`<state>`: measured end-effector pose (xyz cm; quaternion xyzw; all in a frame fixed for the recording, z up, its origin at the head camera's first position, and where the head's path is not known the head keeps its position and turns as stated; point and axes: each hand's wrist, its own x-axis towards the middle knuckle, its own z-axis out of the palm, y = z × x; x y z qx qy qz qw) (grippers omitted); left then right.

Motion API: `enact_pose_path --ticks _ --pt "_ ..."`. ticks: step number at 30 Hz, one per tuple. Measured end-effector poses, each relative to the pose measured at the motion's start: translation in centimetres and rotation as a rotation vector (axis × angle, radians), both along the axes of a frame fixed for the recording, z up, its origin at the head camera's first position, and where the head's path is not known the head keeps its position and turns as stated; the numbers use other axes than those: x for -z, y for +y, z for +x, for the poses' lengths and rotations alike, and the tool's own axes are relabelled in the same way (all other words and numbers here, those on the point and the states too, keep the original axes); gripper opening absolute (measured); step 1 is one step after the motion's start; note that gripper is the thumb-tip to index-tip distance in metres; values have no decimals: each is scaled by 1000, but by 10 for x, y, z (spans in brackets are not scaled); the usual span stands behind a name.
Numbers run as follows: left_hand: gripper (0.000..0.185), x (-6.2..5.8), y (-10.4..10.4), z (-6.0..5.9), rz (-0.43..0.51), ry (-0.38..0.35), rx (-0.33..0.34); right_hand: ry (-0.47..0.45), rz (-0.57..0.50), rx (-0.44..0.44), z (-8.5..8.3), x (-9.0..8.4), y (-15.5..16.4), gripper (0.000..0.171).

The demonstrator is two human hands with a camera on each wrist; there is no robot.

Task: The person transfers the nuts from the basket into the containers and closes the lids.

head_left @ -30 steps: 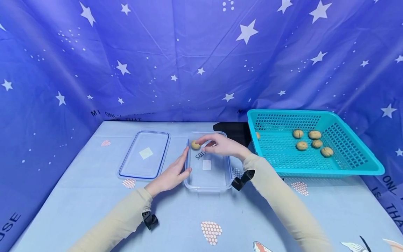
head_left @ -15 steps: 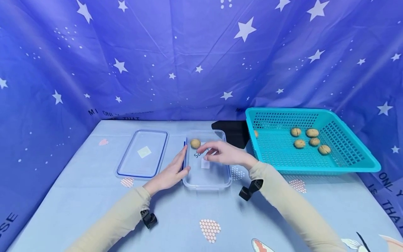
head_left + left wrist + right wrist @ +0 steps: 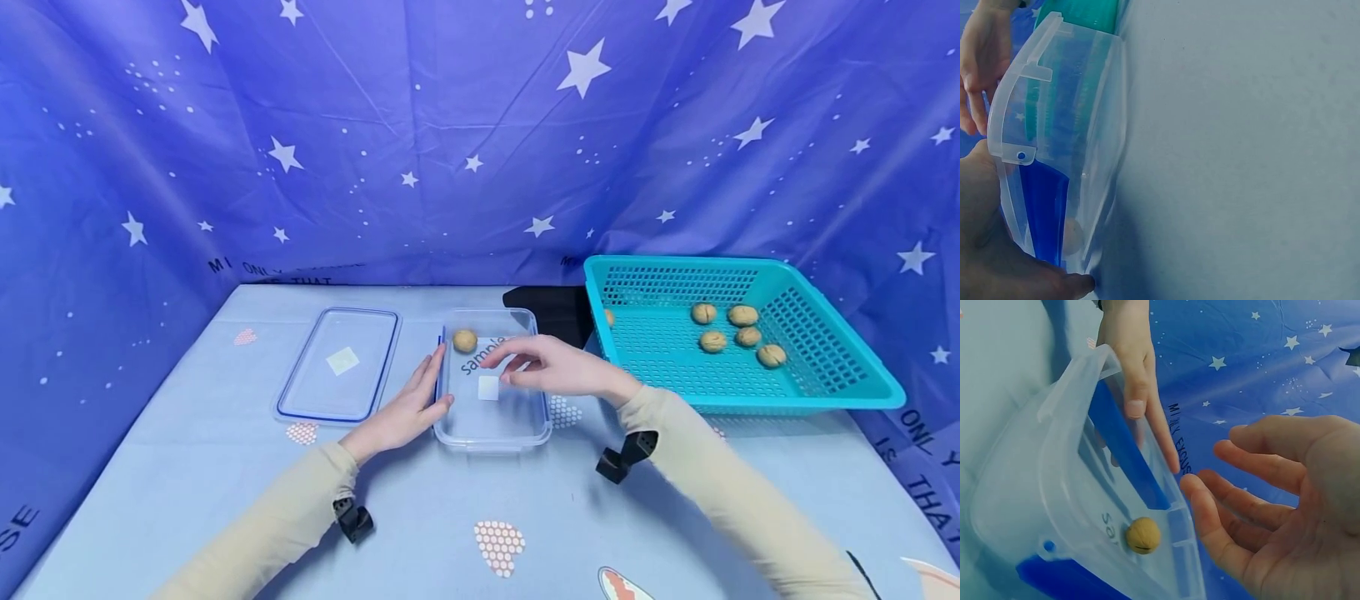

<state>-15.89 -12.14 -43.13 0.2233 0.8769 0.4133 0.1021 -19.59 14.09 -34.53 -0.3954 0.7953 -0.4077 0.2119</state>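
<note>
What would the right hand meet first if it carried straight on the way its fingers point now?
Probably the left hand, whose fingers rest along the clear container's left wall. The right hand hovers open above the container, so depth is uncertain.

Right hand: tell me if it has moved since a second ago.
Yes. The right hand has drawn back from the walnut in the box, toward the basket, empty.

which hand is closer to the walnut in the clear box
Roughly level, the left perhaps slightly nearer. The left hand rests against the clear box's left wall, its fingertips just beside the walnut. The right hand hovers open over the box, to the walnut's right.
</note>
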Motion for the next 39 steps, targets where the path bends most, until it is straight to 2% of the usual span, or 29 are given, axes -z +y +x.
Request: enact_pose_path --ticks 6,14,19,26,32,39 --pt "77 1 -1 -1 3 50 22 45 25 3 2 -12 14 30" --pt "77 2 -2 -1 -11 43 29 68 111 67 2 -23 43 29" --pt "77 1 -3 -2 -19 44 39 85 125 125 1 -25 61 28" --pt "75 0 -1 -1 -33 52 30 159 129 182 -1 -29 80 28" --pt "75 0 0 0 -46 42 25 149 159 229 -3 -28 94 28" --pt "74 1 -2 -1 -86 31 9 168 178 271 -5 -36 109 29"
